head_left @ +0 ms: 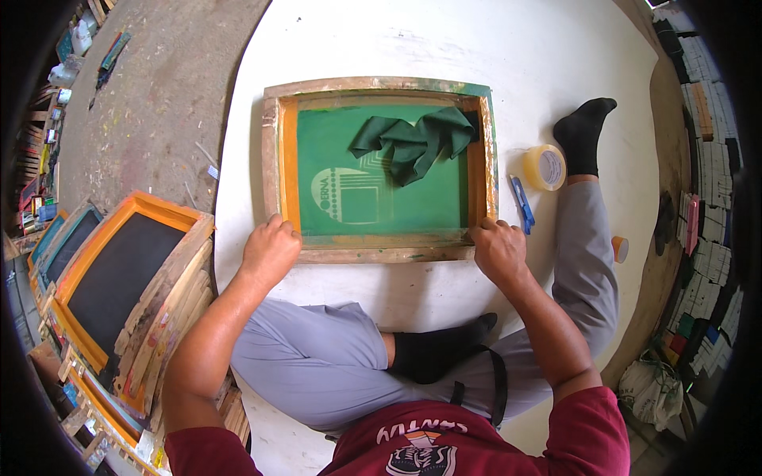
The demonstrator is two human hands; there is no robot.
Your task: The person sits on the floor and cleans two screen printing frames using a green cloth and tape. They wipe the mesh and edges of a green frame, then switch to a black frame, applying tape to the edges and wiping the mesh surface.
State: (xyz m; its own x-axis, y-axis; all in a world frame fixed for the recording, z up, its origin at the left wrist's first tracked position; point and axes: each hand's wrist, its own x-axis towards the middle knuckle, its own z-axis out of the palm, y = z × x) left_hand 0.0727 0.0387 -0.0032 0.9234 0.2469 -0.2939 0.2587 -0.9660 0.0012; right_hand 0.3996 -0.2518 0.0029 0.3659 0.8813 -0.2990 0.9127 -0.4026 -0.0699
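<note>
Although I cannot tell whether the left hand (272, 247) or right hand (500, 247) has a closed grip, tilting the frame (373, 255) on the white surface (571, 47) could slide its loose cloth (446, 127) across the design (324, 198).

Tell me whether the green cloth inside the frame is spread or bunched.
Bunched up: the green cloth lies in loose, rumpled folds on the green screen inside the wooden frame.

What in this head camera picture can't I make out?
Head view: part of the green screen, covered by the dark green cloth.
Head view: fingertips of the left hand and right hand, hidden by the hands themselves.
Head view: far-left clutter, too small, cut off by the dark rim.
</note>
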